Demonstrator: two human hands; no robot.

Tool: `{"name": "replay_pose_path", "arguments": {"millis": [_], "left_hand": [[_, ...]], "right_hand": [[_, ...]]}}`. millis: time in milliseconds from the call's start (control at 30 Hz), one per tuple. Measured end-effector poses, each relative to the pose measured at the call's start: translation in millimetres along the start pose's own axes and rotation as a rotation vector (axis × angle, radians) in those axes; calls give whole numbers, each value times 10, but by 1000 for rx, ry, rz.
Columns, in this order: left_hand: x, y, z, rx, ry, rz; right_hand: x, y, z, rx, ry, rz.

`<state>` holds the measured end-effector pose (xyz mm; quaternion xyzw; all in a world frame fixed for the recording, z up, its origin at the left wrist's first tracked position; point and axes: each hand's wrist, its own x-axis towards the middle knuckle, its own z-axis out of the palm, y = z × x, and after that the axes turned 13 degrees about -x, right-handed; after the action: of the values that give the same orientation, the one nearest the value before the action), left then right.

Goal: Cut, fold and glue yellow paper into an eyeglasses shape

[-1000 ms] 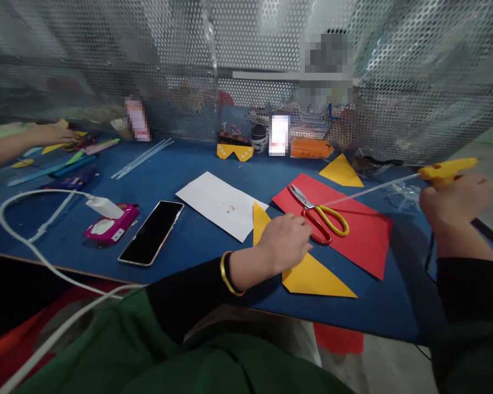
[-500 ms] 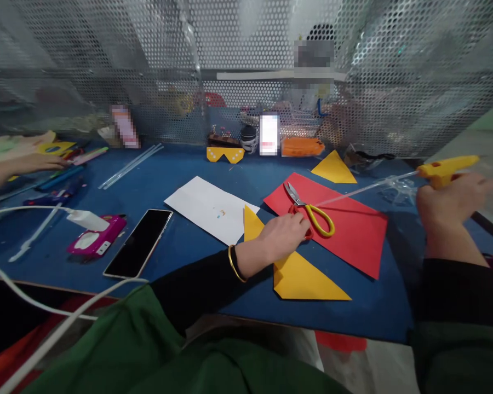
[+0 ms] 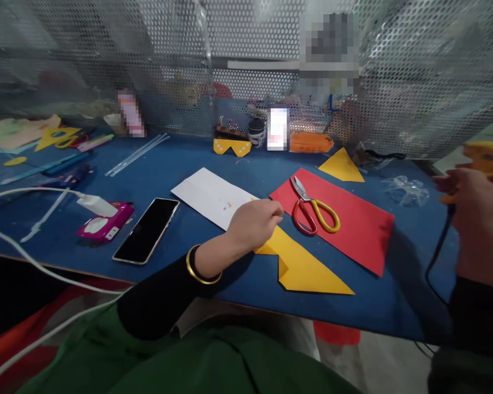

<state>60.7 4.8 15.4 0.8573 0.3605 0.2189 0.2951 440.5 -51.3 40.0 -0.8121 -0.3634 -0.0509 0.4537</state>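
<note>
My left hand (image 3: 254, 221) is closed, its fingers curled above a cut piece of yellow paper (image 3: 308, 268) and the edge of a white paper sheet (image 3: 201, 194). What it holds, if anything, is hidden. Just right of it, scissors (image 3: 326, 215) with one red and one yellow handle lie on red paper (image 3: 361, 235). At the right edge, my right hand (image 3: 480, 224) grips a yellow glue gun (image 3: 488, 156), partly out of view. Its black cord hangs toward the table. A crumpled clear plastic piece (image 3: 406, 190) lies left of that hand.
A black-screened phone (image 3: 147, 231) and a magenta adapter with a white charger (image 3: 97, 206) stand left on the blue table. Clear sticks (image 3: 137, 154), a yellow paper mask shape (image 3: 232, 146) and a yellow triangle (image 3: 342, 165) lie farther back. A perforated metal screen (image 3: 254, 33) rises behind.
My left hand has moved left, off the scissors. My right hand has lifted the glue gun right, toward the view's edge. The clear strand at its tip no longer shows. Another person's hand at left is gone.
</note>
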Motion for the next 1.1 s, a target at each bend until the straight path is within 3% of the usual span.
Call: {"name": "replay_pose_path", "arguments": {"millis": [100,133,233,467,567,800,933,1100], "left_hand": [[-318,-80,-48,-66,34,-175],[-416,-109,-26,-93,20,-209],[-623,-172,91,-150,-9,-237],[-665,-167,189,-95,-14,-159],[-624,-155,126,-76,15,-100],[-313,-190,-169,-107,-9,114],[-69,-254,-263,-74,6,45],[60,-350,-196,-119,-3,6]], "right_hand": [[-395,-353,-33,248,-64,139],[-536,-462,-39,315,-176,158],[-923,-664,-28,456,-330,144],[-1509,-439,124,352,-765,37],[-1595,-437,191,316,-872,3],[-1461,-867,351,611,-830,80],[-1404,-950,468,712,-882,144],[-1460,-873,552,685,-896,155]]}}
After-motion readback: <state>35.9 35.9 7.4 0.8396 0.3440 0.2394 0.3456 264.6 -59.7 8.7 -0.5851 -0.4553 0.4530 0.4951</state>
